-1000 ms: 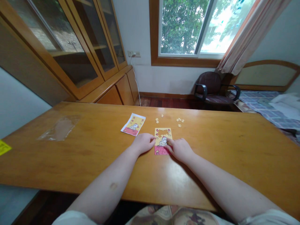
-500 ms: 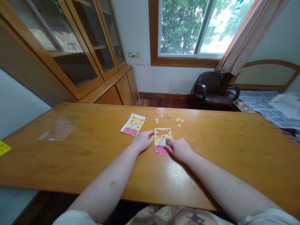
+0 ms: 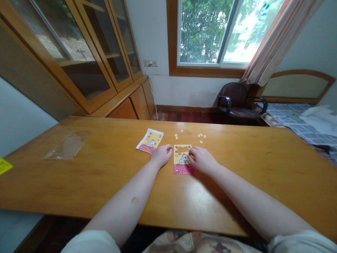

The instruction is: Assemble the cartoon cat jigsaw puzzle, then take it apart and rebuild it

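Note:
A small jigsaw puzzle (image 3: 184, 168) lies on the wooden table in front of me, with a white cartoon animal on yellow above a pink band. A gap shows in its upper part, with the tabletop visible through it. Just left of the puzzle, my left hand (image 3: 161, 155) rests with its fingers curled together; whatever they may hold is too small to make out. My right hand (image 3: 202, 159) is at the puzzle's right edge, fingers bent and drawn together over the border. Its fingertips hide any piece between them.
Loose puzzle pieces (image 3: 176, 136) lie beyond the puzzle, and more pieces (image 3: 201, 136) sit to the right. A printed picture card (image 3: 150, 140) is at the left. Farther left lies a clear plastic bag (image 3: 67, 144). A chair (image 3: 235, 100) stands past the table (image 3: 110, 182).
My right hand has shifted slightly up the puzzle, and its fingers have drawn closer together. The left fingers have curled in beside the puzzle. The loose pieces look unchanged.

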`<state>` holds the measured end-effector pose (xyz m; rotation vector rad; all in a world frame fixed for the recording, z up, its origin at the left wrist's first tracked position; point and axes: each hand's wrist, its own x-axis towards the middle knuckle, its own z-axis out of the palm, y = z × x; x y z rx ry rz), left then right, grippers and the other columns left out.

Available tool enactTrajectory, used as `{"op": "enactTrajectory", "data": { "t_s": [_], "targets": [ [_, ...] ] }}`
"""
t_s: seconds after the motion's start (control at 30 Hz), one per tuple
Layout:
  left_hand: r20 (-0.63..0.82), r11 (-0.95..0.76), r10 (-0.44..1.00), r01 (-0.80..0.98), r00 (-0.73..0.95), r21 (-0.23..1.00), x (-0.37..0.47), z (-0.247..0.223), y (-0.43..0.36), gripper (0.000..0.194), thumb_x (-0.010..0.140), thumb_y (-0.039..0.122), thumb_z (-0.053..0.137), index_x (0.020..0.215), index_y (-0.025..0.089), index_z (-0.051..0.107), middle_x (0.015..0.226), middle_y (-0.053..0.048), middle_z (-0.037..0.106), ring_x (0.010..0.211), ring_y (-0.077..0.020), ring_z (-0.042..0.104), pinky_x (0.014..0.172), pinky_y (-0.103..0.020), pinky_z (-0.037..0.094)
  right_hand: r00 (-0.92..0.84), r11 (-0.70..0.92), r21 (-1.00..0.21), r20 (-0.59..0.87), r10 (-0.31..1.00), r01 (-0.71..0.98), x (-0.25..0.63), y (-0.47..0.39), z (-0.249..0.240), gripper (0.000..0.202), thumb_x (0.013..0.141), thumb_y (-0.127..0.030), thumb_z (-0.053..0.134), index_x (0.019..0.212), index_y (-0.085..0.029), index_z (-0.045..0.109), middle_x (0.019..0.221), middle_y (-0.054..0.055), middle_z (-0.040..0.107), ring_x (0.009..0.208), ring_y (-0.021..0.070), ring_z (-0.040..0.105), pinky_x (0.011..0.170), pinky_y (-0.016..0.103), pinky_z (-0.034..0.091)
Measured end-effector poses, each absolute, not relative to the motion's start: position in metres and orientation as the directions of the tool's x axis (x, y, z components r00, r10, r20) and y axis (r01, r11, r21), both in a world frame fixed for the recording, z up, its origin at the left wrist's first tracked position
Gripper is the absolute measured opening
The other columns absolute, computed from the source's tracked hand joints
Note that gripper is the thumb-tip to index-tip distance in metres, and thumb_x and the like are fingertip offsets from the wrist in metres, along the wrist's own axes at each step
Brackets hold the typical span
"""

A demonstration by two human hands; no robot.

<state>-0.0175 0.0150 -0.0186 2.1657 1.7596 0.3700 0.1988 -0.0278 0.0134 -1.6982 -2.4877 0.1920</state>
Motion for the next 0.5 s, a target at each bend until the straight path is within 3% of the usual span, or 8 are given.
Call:
{"op": "enactTrajectory", "data": {
  "t_s": [0.13,0.27,0.37,0.5],
  "targets": [
    [-0.014,-0.156,0.984,0.901,0.177,0.405,-0.016,-0.019,0.017,0.027,0.088,0.032,0.043,0.099,0.027,0.067,0.094,-0.002,0.072,0.088,-0.0199,0.064,0.068,-0.027,0.045,-0.309,0.331,-0.225,0.126,0.943,0.917,0.209,0.027,-0.001,0.030,0.093,-0.024,0.041,0.117,-0.016,0.057,0.119,0.010,0.061,0.111,0.0178,0.053,0.096,0.028,0.037],
    [-0.015,-0.154,0.985,0.913,0.173,0.378,-0.016,-0.018,0.017,0.027,0.088,0.032,0.042,0.099,0.027,0.066,0.094,-0.002,0.072,0.087,-0.0202,0.064,0.068,-0.028,0.045,-0.352,0.361,-0.209,0.078,0.933,0.909,0.206,0.077,-0.013,0.043,0.091,-0.012,0.035,0.132,-0.016,0.050,0.140,0.008,0.049,0.123,0.0171,0.046,0.103,0.028,0.032],
    [-0.008,-0.159,0.985,0.914,0.174,0.374,-0.016,-0.018,0.017,0.026,0.088,0.031,0.042,0.098,0.027,0.066,0.094,-0.002,0.072,0.088,-0.0205,0.064,0.069,-0.028,0.045,-0.353,0.351,-0.151,0.016,0.936,0.924,0.198,0.096,-0.016,0.049,0.091,-0.012,0.035,0.138,-0.023,0.047,0.146,0.004,0.043,0.121,0.0223,0.046,0.099,0.035,0.034],
    [0.001,-0.166,0.984,0.904,0.181,0.394,-0.016,-0.020,0.018,0.025,0.088,0.031,0.043,0.096,0.027,0.066,0.093,-0.002,0.071,0.088,-0.0201,0.063,0.069,-0.028,0.045,-0.371,0.370,-0.064,-0.002,0.929,0.927,0.196,0.096,-0.016,0.046,0.092,-0.016,0.036,0.134,-0.028,0.053,0.140,0.003,0.051,0.110,0.0252,0.051,0.092,0.038,0.035]
  ]
}}
